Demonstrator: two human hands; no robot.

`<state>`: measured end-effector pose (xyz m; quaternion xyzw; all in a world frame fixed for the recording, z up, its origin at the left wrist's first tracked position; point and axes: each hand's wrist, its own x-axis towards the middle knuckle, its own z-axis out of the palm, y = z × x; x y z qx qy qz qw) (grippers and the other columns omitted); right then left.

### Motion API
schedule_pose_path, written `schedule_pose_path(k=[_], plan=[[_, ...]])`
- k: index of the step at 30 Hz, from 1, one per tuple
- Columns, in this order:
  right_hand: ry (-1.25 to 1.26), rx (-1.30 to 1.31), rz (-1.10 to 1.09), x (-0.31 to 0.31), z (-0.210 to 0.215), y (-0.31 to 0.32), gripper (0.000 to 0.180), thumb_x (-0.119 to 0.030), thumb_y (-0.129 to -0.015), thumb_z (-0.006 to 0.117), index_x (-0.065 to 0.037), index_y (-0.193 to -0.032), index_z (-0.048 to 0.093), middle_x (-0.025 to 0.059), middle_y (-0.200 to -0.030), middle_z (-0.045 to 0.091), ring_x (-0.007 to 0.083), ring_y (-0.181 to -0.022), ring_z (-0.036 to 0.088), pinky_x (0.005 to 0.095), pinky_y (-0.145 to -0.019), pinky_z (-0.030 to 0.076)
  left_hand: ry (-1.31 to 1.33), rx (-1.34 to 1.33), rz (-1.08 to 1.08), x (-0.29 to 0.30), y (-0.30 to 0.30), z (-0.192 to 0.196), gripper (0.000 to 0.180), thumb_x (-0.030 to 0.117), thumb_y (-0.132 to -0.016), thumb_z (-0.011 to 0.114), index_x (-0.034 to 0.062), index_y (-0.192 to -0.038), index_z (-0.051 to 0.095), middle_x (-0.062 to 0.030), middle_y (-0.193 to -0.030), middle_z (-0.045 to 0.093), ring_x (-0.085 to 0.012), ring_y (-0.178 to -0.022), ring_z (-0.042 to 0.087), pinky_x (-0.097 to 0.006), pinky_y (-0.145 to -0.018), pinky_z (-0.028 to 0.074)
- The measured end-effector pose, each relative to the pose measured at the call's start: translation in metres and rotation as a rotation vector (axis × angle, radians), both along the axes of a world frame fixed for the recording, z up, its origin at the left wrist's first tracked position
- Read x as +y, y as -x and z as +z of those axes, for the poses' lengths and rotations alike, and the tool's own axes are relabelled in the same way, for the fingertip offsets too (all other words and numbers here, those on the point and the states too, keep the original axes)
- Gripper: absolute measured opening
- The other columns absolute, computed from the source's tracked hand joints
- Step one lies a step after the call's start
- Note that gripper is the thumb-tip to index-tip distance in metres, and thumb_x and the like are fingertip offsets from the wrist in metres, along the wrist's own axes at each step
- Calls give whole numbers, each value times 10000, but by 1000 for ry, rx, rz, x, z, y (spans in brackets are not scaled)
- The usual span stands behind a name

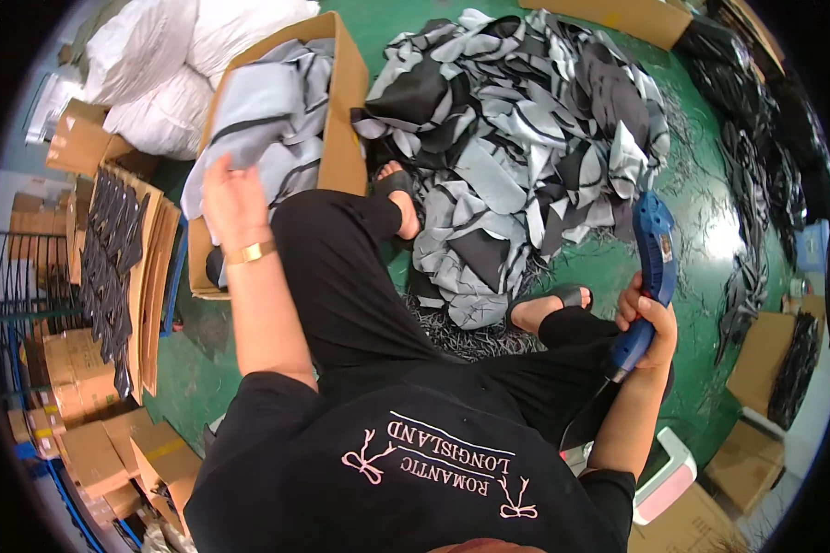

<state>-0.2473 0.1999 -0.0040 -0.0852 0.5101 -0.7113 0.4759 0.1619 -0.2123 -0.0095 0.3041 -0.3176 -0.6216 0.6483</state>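
My left hand (234, 201), with a gold band at the wrist, is over the near left side of an open carton (346, 101). Its fingers are bent onto a grey fabric piece (249, 138) and seem to grip it; the fingertips are partly hidden. More grey cut pieces fill the carton. On the right, my right hand (650, 318) is wrapped round a long blue corded power tool (655, 244). The tool points away from me, beside a big heap of grey and black fabric pieces (498, 175) on the floor.
White sacks (161, 55) lie behind the carton. Black strips hang over cardboard sheets (152, 276) at left, near stacked boxes (78, 359). Thin dark scraps (484, 343) litter the green floor (701, 369). A pink-and-white stool (669, 484) stands close at right.
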Motion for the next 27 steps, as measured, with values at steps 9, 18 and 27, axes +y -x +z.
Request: schedule_pose_path(k=[9,18,27], plan=[[-43,-41,1,-9,0,4,477,-175,-641,707,23,-1023,502,32,-687,452,135,-608,457,260,-503,402,-82,-369,-652,92,164,-6,342,86,-893,558,-3,-1219,508,-119,-1135,586,-236,-1115,551,-398,-960,442],[-90,-78,11,-26,4,1,525,-203,-612,735,10,-1015,475,17,-678,432,119,-594,459,244,-477,401,-135,-1492,-770,96,201,-332,434,263,-819,640,-15,-1147,586,-100,-997,653,-175,-927,612,-371,-789,462],[-207,-113,-34,-27,-4,19,532,-202,-567,741,24,-973,484,21,-647,435,128,-570,471,256,-473,414,-927,-1300,-431,138,240,-331,325,312,-809,708,50,-984,630,-59,-868,597,-170,-669,537,-270,-444,432]])
